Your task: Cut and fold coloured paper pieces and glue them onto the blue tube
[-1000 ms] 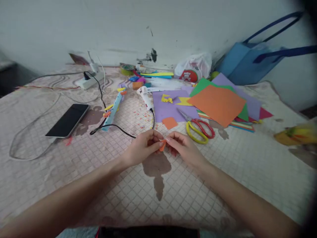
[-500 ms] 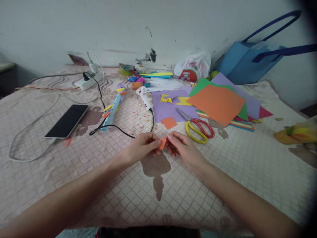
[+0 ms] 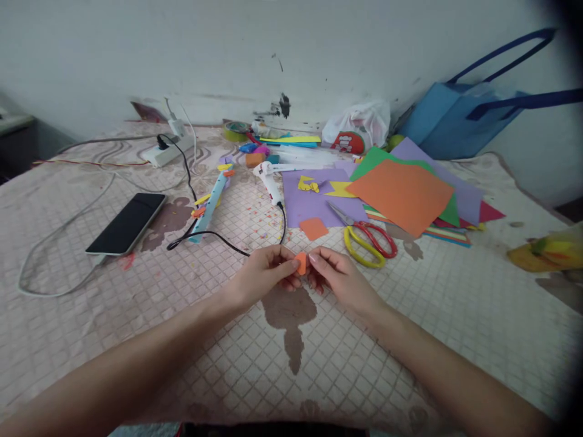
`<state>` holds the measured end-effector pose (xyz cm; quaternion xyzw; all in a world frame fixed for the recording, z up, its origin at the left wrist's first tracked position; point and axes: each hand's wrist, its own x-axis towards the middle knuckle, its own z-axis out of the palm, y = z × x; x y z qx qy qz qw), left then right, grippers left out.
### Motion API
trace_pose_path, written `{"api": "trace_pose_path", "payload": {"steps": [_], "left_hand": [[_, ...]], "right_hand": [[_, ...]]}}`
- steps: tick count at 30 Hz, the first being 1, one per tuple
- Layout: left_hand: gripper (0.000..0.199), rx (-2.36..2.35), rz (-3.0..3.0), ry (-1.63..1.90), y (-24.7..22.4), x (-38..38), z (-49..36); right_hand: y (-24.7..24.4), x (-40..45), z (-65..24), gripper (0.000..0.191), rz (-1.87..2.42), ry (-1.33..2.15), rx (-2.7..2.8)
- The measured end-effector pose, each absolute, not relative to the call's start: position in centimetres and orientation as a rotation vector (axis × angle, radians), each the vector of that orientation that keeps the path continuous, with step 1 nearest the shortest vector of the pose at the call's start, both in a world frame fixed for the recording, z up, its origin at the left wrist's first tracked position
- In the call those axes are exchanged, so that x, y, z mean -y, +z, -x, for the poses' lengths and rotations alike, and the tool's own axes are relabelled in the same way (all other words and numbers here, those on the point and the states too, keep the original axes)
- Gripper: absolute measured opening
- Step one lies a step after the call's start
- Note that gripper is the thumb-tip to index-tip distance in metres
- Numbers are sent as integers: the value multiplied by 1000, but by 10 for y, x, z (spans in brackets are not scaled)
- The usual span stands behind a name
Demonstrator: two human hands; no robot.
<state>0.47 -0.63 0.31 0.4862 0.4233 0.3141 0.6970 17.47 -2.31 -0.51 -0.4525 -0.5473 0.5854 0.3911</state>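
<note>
A small orange piece of craft paper [image 3: 301, 264] is pinched between the thumb and fingers of my left hand [image 3: 272, 271]. At its right edge, the closed thumb and fingers of my right hand [image 3: 331, 270] meet it; their exact grip is partly hidden. Just beyond my hands lies a larger orange paper square [image 3: 313, 229]. Scissors [image 3: 359, 233] with one yellow and one red handle rest open to its right, blades on a purple sheet [image 3: 298, 203]. Behind my left hand is a white hot glue gun [image 3: 269, 184] with a black cord.
A light-blue strip with paper bits [image 3: 207, 209] and a phone [image 3: 127, 223] on a cable lie left. A power strip [image 3: 169, 152] sits behind them. Coloured sheets [image 3: 405, 194] are piled right, near a blue bag [image 3: 450, 121] and a yellow container [image 3: 546, 252].
The orange piece has turned slightly and stands more upright between my fingers. Both hands stay close together; the whole view has shifted a little.
</note>
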Motion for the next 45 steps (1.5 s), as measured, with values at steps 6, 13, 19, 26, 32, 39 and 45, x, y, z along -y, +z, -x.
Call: {"api": "trace_pose_path", "payload": {"steps": [6, 13, 19, 26, 32, 39, 45], "left_hand": [[20, -935, -1049, 696, 3, 7, -6], [16, -935, -956, 664, 5, 9, -6], [18, -929, -936, 697, 2, 9, -6], [24, -962, -1023, 664, 2, 8, -6], [21, -970, -1078, 665, -1, 6, -5], [25, -978, -1138, 662, -4, 7, -6], [26, -948, -1038, 706, -7, 5, -6]], "right_hand": [[-9, 24, -176, 24, 1141, 1454, 1430], [-7, 24, -178, 25, 1173, 1376, 1467], [-5, 25, -176, 27, 1211, 1394, 1498], [-4, 23, -177, 19, 1193, 1435, 1539], [-3, 23, -180, 18, 1224, 1402, 1598], [-8, 20, -183, 15, 1243, 1297, 1730], [-8, 25, -179, 20, 1204, 718, 1945]]}}
